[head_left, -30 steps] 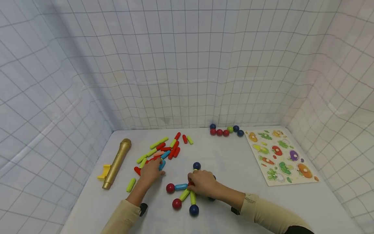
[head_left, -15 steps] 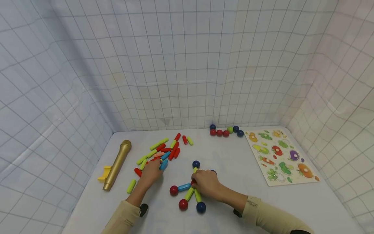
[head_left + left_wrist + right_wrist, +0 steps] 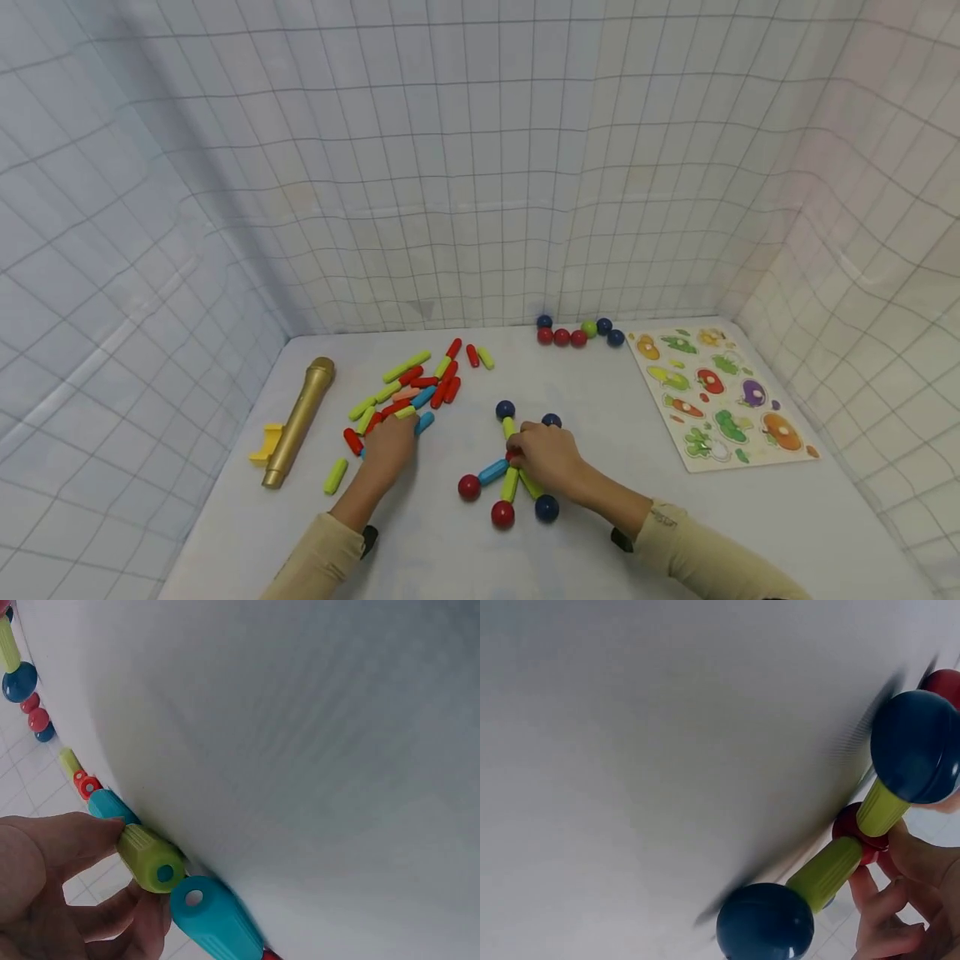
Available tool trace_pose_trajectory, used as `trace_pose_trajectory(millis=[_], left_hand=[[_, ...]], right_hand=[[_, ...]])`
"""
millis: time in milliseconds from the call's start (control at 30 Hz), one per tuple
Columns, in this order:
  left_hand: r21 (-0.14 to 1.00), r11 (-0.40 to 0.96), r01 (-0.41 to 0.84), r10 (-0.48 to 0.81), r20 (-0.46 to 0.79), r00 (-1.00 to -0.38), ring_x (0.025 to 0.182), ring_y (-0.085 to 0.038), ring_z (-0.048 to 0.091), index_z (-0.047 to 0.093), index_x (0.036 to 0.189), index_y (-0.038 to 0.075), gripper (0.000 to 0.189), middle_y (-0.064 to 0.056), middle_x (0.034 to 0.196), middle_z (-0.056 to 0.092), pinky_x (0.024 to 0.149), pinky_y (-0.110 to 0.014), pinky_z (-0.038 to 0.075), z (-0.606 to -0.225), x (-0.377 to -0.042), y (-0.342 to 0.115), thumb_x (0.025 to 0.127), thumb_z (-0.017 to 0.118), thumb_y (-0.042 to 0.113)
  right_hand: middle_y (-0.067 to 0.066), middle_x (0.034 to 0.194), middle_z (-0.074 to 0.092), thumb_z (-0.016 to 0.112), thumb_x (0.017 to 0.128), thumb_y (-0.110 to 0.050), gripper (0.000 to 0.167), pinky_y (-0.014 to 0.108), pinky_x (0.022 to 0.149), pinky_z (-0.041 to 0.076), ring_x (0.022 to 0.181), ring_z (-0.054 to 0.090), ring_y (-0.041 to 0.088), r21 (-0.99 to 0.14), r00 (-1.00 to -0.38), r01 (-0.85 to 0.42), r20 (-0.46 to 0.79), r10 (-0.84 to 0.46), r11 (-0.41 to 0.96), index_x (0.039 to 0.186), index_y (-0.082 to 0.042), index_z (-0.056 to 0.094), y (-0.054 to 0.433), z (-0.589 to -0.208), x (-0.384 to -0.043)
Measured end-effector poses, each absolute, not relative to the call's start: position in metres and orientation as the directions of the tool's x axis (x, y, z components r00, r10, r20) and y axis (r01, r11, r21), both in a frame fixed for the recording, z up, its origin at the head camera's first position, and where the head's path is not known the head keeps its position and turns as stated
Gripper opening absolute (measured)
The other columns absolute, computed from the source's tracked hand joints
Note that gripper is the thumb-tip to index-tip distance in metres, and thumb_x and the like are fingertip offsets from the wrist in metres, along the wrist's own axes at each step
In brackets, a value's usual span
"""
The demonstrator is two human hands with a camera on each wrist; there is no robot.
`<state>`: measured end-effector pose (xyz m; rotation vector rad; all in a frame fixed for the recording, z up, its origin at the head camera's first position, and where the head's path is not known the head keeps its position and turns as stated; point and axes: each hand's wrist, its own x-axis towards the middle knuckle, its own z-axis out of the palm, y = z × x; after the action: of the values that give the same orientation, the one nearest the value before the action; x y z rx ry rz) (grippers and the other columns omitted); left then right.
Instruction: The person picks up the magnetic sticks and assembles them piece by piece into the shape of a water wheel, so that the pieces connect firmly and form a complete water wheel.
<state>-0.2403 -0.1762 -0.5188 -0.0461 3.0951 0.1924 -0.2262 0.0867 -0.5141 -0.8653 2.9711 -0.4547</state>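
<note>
At the near side of a heap of loose toy rods, my left hand [image 3: 388, 450] pinches a yellow-green rod [image 3: 148, 859] between thumb and fingers. A blue rod [image 3: 217, 919] lies right beside it, its end hole facing the left wrist camera. My right hand [image 3: 553, 457] grips the red centre ball [image 3: 846, 823] of a star-shaped build. Yellow-green rods [image 3: 825, 871] and one blue rod [image 3: 493, 472] spread from this ball, tipped with red balls [image 3: 503, 514] and navy balls [image 3: 547, 508]. My right hand covers part of the build.
Red rods [image 3: 452, 389] and several others lie beyond my left hand. Loose balls [image 3: 562, 337] line the table's back edge. A vegetable puzzle board [image 3: 720, 392] is at right. A gold tube-shaped toy [image 3: 300, 421] lies at left beside a yellow piece [image 3: 267, 444].
The star build has shifted right and turned counterclockwise with my right hand. My left hand has moved slightly within the rods, and a yellow-green rod now shows at its fingertips.
</note>
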Motion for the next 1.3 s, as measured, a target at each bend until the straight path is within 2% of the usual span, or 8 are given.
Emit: trace_pose_trajectory(millis=[167,300,333,433,533,600,900,1300], left_hand=[[0.105,0.994,0.003,0.013,-0.101,-0.995,0.089,-0.042,0.061,0.057,0.136,0.011,0.039,-0.032,0.115,0.057,0.072,-0.054,0.057,-0.521,-0.235,-0.177,0.096,0.059,0.014],[0.168,0.985,-0.033,-0.012,-0.126,-0.992,0.103,-0.048,0.058,0.045,0.144,0.006,0.048,-0.037,0.127,0.051,0.079,-0.057,0.055,-0.518,-0.23,-0.175,0.098,0.056,0.012],[0.183,0.982,-0.037,-0.018,-0.107,-0.994,0.106,-0.047,0.058,0.044,0.144,0.003,0.048,-0.035,0.126,0.052,0.08,-0.057,0.055,-0.516,-0.229,-0.174,0.098,0.056,0.012],[0.321,0.947,-0.032,-0.016,-0.052,-0.999,0.092,-0.034,0.063,0.057,0.132,0.0,0.038,-0.024,0.106,0.064,0.076,-0.044,0.057,-0.506,-0.226,-0.165,0.097,0.058,0.014],[0.475,0.88,0.009,0.032,-0.04,-0.999,0.075,-0.018,0.056,0.07,0.112,0.005,0.024,-0.007,0.086,0.067,0.065,-0.028,0.051,-0.498,-0.224,-0.152,0.095,0.063,0.019],[0.559,0.829,0.015,0.056,-0.055,-0.997,0.072,-0.014,0.052,0.074,0.106,0.009,0.021,-0.001,0.083,0.067,0.06,-0.024,0.046,-0.495,-0.224,-0.144,0.093,0.065,0.023],[0.568,0.823,-0.001,0.094,-0.137,-0.986,0.07,-0.014,0.052,0.074,0.097,0.009,0.02,-0.001,0.078,0.065,0.06,-0.024,0.047,-0.508,-0.224,-0.126,0.088,0.072,0.027],[0.562,0.827,0.007,0.158,-0.221,-0.962,0.07,-0.014,0.054,0.075,0.102,0.006,0.021,-0.003,0.084,0.069,0.062,-0.025,0.048,-0.508,-0.232,-0.118,0.09,0.069,0.022]], right_hand=[[-0.005,0.083,0.065,0.075,0.085,-0.024,0.016,0.017,0.052,0.039,0.063,0.048,0.006,-0.265,-0.85,-0.521,0.081,-0.52,0.811,0.1,-0.019,0.077,0.09,-0.517,-0.226],[-0.005,0.084,0.066,0.075,0.084,-0.024,0.016,0.017,0.052,0.039,0.064,0.049,0.006,-0.27,-0.847,-0.525,0.072,-0.527,0.807,0.1,-0.019,0.077,0.092,-0.521,-0.222],[-0.005,0.084,0.066,0.076,0.084,-0.024,0.016,0.016,0.053,0.039,0.064,0.049,0.006,-0.27,-0.844,-0.53,0.074,-0.531,0.804,0.1,-0.019,0.077,0.092,-0.522,-0.221],[-0.005,0.084,0.066,0.076,0.084,-0.023,0.016,0.016,0.053,0.039,0.064,0.049,0.005,-0.278,-0.837,-0.54,0.084,-0.54,0.794,0.1,-0.018,0.077,0.093,-0.524,-0.219],[-0.005,0.084,0.066,0.076,0.084,-0.023,0.016,0.015,0.053,0.039,0.064,0.049,0.005,-0.277,-0.834,-0.546,0.092,-0.544,0.791,0.1,-0.018,0.077,0.093,-0.525,-0.221],[-0.005,0.084,0.066,0.076,0.084,-0.022,0.016,0.015,0.053,0.039,0.063,0.048,0.005,-0.269,-0.833,-0.549,0.107,-0.542,0.791,0.1,-0.018,0.077,0.094,-0.525,-0.223],[-0.004,0.087,0.067,0.075,0.085,-0.023,0.016,0.016,0.055,0.042,0.067,0.052,0.006,-0.27,-0.832,-0.553,0.126,-0.541,0.788,0.1,-0.018,0.077,0.094,-0.524,-0.224],[-0.005,0.09,0.068,0.073,0.087,-0.025,0.016,0.016,0.056,0.044,0.069,0.055,0.005,-0.253,-0.836,-0.548,0.134,-0.532,0.797,0.101,-0.021,0.077,0.095,-0.524,-0.224]])
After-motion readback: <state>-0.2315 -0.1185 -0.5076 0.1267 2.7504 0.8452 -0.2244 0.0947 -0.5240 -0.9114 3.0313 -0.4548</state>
